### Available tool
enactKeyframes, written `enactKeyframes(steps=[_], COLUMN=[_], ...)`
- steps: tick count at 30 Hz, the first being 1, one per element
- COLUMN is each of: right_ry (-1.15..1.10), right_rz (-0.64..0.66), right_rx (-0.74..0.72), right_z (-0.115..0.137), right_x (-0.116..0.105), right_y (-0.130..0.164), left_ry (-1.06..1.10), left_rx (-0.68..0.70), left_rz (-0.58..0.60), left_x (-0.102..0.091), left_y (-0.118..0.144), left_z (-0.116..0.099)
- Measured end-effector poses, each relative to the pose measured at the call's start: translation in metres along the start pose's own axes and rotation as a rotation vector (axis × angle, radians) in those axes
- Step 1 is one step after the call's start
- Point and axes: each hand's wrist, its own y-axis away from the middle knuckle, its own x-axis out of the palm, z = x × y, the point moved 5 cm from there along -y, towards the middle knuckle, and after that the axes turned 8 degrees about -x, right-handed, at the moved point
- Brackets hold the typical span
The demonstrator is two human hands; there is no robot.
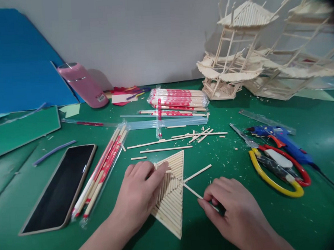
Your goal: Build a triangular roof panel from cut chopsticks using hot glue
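Note:
A panel of thin wooden sticks (172,205), laid side by side in a triangular pattern, is tilted up off the green table. My left hand (138,191) is closed on its left side, thumb and index finger over the surface. My right hand (233,205) pinches the lower end of a thin wooden stick (193,190) between thumb and index finger. That stick's far end meets the panel's right edge. From the same spot a second wooden stick (199,172) points up and to the right. Whether either is glued there I cannot tell.
Loose sticks (166,149) and packed chopsticks (102,173) lie around. At left rests a phone (58,190); at right, scissors (278,171) and a blue glue gun (285,141) with its cord. Behind stand a pink bottle (83,84) and stick-built pavilion models (231,62).

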Motion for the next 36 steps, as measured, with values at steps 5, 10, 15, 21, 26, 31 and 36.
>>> enactKeyframes(steps=[5, 10, 15, 21, 26, 31, 36], right_ry=[-0.041, -0.205, -0.222, -0.314, -0.819, -0.912, -0.573], right_rz=[-0.007, -0.050, -0.052, -0.052, -0.118, -0.285, -0.253], right_rx=[-0.010, -0.013, -0.088, -0.036, 0.051, 0.015, -0.051], right_z=[0.001, 0.003, 0.012, 0.016, 0.025, 0.025, 0.006], right_x=[-0.003, -0.010, -0.022, -0.025, -0.009, -0.025, -0.047], right_y=[0.000, 0.002, -0.007, -0.037, -0.054, -0.065, -0.062], left_ry=[0.087, 0.145, 0.035, 0.284, 0.543, 0.495, 0.401], left_rx=[0.056, 0.143, 0.144, 0.037, -0.152, -0.086, -0.120], left_rz=[-0.005, 0.021, -0.015, -0.073, -0.058, -0.113, -0.091], left_x=[-0.005, -0.005, -0.007, -0.015, -0.020, -0.025, -0.014], left_y=[0.004, 0.009, 0.009, 0.009, 0.007, 0.004, 0.001], left_z=[-0.015, -0.029, -0.026, -0.030, -0.030, -0.029, -0.017])
